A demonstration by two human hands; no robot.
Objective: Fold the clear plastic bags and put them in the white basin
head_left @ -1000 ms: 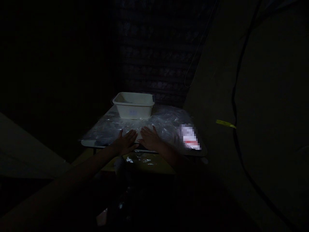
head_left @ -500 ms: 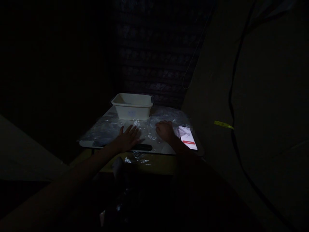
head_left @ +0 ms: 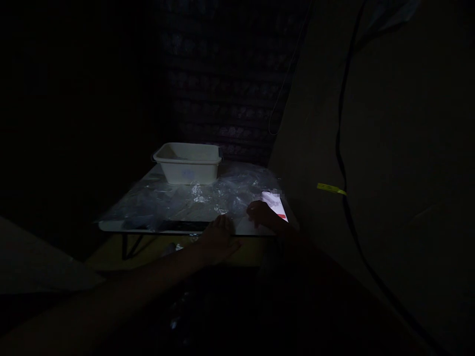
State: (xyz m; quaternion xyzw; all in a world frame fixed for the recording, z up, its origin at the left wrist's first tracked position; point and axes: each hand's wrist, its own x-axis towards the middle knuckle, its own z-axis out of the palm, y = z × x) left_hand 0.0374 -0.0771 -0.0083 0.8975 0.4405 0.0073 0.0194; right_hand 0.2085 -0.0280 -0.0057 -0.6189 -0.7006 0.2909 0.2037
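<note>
Our left fingers are extended and slightly spread, the hand open; our left hand (head_left: 218,240) lies at the near edge of the table (head_left: 243,226), palm side hidden from us. Our right fingers are bent, and our right hand (head_left: 262,215) is over the right part of the tabletop; in this dim light we cannot tell whether they pinch anything. The two hands are apart, the right one a little farther from us.

Just beyond our left fingertips, and to the left of our right fingers, the crumpled clear plastic (head_left: 198,193) spreads over much of the tabletop, catching light in wrinkled patches. Just beside our right hand, on its right, a phone (head_left: 274,203) lies face up with its screen lit, part of it behind our hand and wrist. To the left of our left fingers, a dark strip (head_left: 178,226) runs along the table's near edge.

Farther out, beyond the left fingertips and to their left, the white tub (head_left: 191,170) stands upright on the table. Well to the right of both hands hangs a dark cable (head_left: 339,148) with a yellow tag (head_left: 330,188) on it. Farthest from our fingers, behind the table, is a dark patterned backdrop (head_left: 230,109).
</note>
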